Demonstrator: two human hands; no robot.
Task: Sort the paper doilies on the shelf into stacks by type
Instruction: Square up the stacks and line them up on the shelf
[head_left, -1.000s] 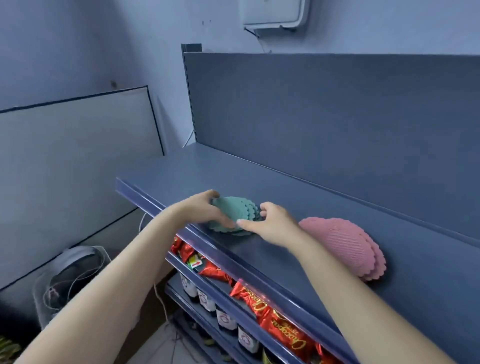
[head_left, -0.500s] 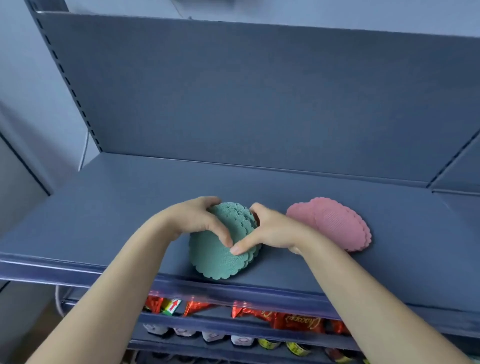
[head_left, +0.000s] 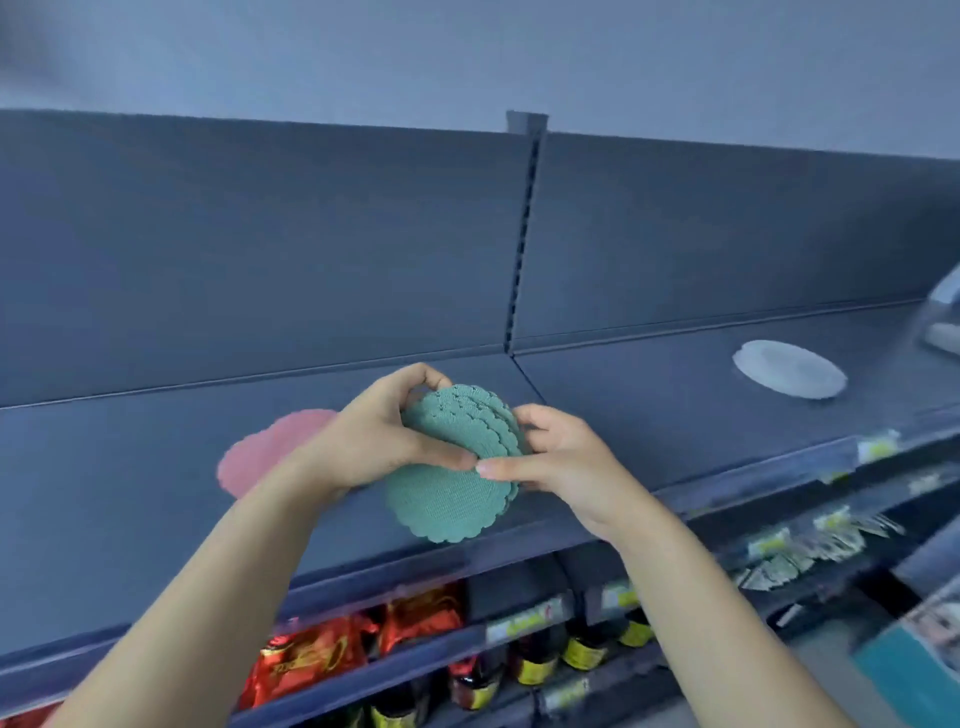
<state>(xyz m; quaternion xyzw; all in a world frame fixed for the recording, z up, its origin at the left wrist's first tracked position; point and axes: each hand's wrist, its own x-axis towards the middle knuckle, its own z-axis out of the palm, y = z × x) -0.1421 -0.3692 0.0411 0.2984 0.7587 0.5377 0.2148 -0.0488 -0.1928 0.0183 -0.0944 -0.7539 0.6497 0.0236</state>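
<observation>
Since half a second ago the green doilies (head_left: 457, 483) have come up off the shelf (head_left: 130, 525) and past the pink doilies (head_left: 265, 452), which now lie flat to the left of the fingers instead of the right. Both hands hold the green stack tilted, its scalloped edges fanned. On the left hand (head_left: 374, 441) the fingers (head_left: 415, 376) curl over the far rim while the thumb presses the top sheet. The right hand (head_left: 566, 457) pinches the right edge, its thumb tip touching the left thumb. A white doily (head_left: 789, 369) lies well apart to the right of the fingers, on the next shelf section. Red packets (head_left: 311, 660) and dark bottles (head_left: 530, 665) sit on lower shelves below the hands.
</observation>
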